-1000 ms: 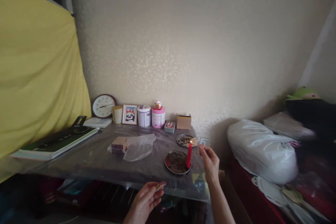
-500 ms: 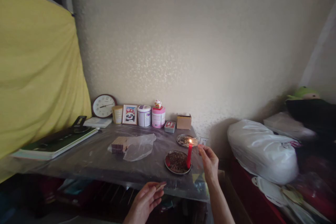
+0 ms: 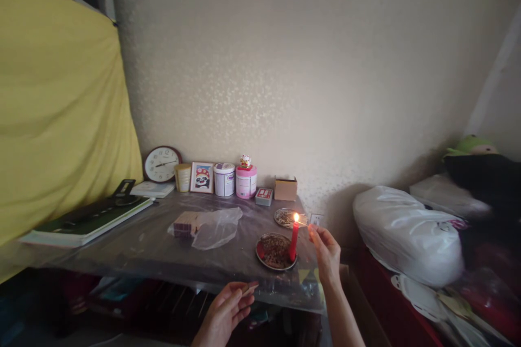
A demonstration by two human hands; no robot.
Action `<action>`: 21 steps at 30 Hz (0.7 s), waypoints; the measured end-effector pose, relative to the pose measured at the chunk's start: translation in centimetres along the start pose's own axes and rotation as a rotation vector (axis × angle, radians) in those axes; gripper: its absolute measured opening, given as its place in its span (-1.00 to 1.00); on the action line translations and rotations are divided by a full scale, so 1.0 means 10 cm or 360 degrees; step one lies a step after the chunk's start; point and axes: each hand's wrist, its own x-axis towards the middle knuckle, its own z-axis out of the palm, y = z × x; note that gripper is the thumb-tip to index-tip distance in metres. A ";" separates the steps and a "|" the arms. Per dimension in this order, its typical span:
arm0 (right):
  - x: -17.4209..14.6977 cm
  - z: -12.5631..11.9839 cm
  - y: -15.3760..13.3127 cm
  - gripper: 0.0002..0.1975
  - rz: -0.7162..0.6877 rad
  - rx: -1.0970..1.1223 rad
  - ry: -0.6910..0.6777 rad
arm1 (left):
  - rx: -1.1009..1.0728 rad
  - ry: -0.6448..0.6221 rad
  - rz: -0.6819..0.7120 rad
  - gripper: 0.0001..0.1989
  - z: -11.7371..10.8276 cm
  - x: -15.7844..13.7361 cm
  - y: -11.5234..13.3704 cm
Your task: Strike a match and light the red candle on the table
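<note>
A lit red candle (image 3: 293,242) stands upright at the right side of a round metal plate (image 3: 259,252) that holds dark bits. My right hand (image 3: 326,252) pinches a thin matchstick (image 3: 302,223), its far end at the candle flame. Low in front of the table, my left hand (image 3: 228,309) holds a small matchbox (image 3: 249,288) between thumb and fingers; most of the box is hidden by the hand. Behind the candle lies a second round plate (image 3: 279,218) with several matchsticks on it.
A paper-wrapped bundle of small boxes (image 3: 185,224) lies beside a crumpled clear plastic bag (image 3: 217,229). Along the wall stand a clock (image 3: 162,164), a framed picture (image 3: 202,178), two tins, a card box (image 3: 263,197) and an open carton (image 3: 285,188). White bags (image 3: 407,233) sit at right.
The flame at the candle top looks larger and brighter. My right hand with the matchstick stays almost in place, and my left hand has hardly moved.
</note>
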 end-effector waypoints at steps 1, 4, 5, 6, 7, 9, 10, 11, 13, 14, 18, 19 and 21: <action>0.00 0.00 0.00 -0.71 0.0002 0.0007 0.0000 | -0.0003 0.0004 -0.0001 -0.68 0.00 0.00 0.00; 0.00 -0.02 -0.01 -0.73 0.0008 0.0040 -0.0014 | 0.0000 0.0011 -0.0004 -0.66 0.02 -0.01 0.01; 0.00 -0.02 -0.01 -0.73 0.0013 0.0056 -0.0021 | 0.0004 0.0015 -0.0007 -0.66 0.03 -0.02 0.02; 0.00 -0.03 -0.01 -0.73 0.0019 0.0076 -0.0026 | 0.0010 0.0017 -0.0008 -0.66 0.04 -0.02 0.03; 0.01 -0.04 0.00 -0.74 0.0025 0.0101 -0.0028 | 0.0014 0.0021 -0.0008 -0.66 0.05 -0.03 0.03; 0.01 -0.05 0.01 -0.75 0.0038 0.0169 -0.0023 | 0.0017 0.0019 -0.0003 -0.65 0.07 -0.05 0.05; 0.02 -0.05 0.00 -0.75 0.0046 0.0210 -0.0018 | 0.0017 0.0016 0.0000 -0.65 0.09 -0.05 0.06; 0.03 -0.06 -0.01 -0.75 0.0056 0.0254 -0.0015 | 0.0016 0.0014 0.0000 -0.65 0.10 -0.06 0.07; 0.03 -0.08 -0.07 -0.74 0.0082 0.0345 -0.0015 | 0.0007 0.0024 -0.0004 -0.66 0.12 -0.07 0.08; 0.04 -0.10 -0.13 -0.74 0.0091 0.0392 -0.0014 | 0.0001 0.0036 -0.0007 -0.66 0.12 -0.07 0.08; 0.02 -0.26 -0.51 -0.71 0.0079 0.0550 -0.0030 | -0.0016 0.0070 -0.0017 -0.63 0.10 -0.06 0.06; 0.01 -0.32 -0.60 -0.71 0.0057 0.0584 -0.0046 | -0.0010 0.0066 -0.0016 -0.63 0.09 -0.05 0.05; 0.00 -0.44 -0.72 -0.74 -0.0004 0.0711 -0.0153 | 0.0009 0.0042 -0.0005 -0.64 0.06 -0.03 0.03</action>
